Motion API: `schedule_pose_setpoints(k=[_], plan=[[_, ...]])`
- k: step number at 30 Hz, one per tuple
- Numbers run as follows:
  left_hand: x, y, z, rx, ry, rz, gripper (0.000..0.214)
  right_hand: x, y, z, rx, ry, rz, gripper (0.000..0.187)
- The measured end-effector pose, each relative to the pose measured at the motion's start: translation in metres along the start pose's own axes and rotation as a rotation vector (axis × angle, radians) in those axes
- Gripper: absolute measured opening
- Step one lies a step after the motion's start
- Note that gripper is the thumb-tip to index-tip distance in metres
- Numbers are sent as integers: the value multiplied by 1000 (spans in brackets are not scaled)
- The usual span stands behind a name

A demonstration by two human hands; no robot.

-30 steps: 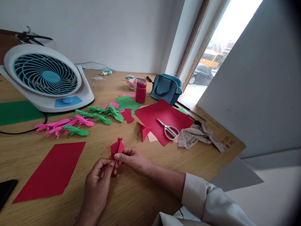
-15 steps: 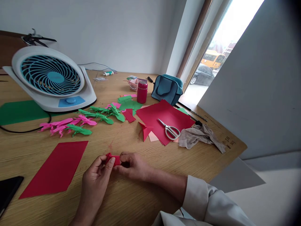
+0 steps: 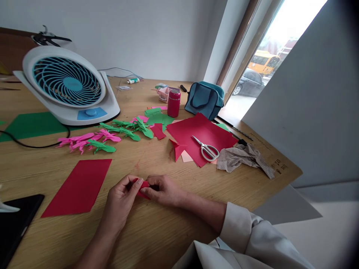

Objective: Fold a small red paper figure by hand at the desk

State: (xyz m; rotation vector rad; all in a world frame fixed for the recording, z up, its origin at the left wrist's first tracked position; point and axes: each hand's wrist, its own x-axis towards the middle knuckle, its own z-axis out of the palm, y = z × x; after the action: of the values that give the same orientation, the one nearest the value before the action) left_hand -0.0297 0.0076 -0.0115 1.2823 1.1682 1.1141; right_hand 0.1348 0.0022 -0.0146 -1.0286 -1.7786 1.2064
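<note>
Between my two hands is a small folded piece of red paper (image 3: 144, 184), held just above the wooden table. My left hand (image 3: 125, 196) pinches its left side with thumb and fingers. The fingers of my right hand (image 3: 165, 190) close on its right side, covering part of it. Left of my hands lies a stack of red paper sheets (image 3: 80, 186). Beyond them, a folded red paper shape (image 3: 177, 149) stands beside larger red sheets (image 3: 186, 129), on which white-handled scissors (image 3: 209, 151) rest.
Pink and green folded paper figures (image 3: 102, 147) lie at mid-left before a white fan (image 3: 109, 101). A red flask (image 3: 174, 104) and a blue bag (image 3: 206, 101) stand at the back. A crumpled cloth (image 3: 238, 158) is at right, a black tablet-like object (image 3: 25, 220) at lower left.
The red paper has turned in my fingers, and less of it shows above my left thumb. The view has shifted slightly left and down, bringing more of the black object into sight.
</note>
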Motion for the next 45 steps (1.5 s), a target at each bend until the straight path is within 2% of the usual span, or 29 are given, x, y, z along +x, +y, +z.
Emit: schedule_pose_setpoints(k=[4, 8, 13, 17, 20, 28, 31, 37, 45], plan=[[0, 3, 4, -85, -10, -5, 28, 1, 0, -2, 32, 7, 24, 39], [1, 4, 6, -250, -63, -148, 31, 2, 0, -4, 30, -11, -40, 39], [1, 2, 3, -102, -75, -29, 29, 0, -2, -4, 59, -22, -16, 46], [1, 2, 2, -140, -111, -79, 32, 1, 0, -3, 47, -16, -18, 48], [2, 2, 3, -161, -95, -101, 33, 1, 3, -3, 15, -17, -45, 44], [10, -3, 2, -130, 78, -35, 35, -2, -1, -3, 47, -36, -4, 39], [9, -2, 4, -85, 60, -1, 32, -3, -4, -2, 33, -18, 37, 43], [2, 1, 11, -137, -85, -57, 31, -2, 1, 3, 41, 16, 73, 37], [2, 0, 13, -239, -33, -104, 32, -2, 0, 4, 50, 15, 70, 25]])
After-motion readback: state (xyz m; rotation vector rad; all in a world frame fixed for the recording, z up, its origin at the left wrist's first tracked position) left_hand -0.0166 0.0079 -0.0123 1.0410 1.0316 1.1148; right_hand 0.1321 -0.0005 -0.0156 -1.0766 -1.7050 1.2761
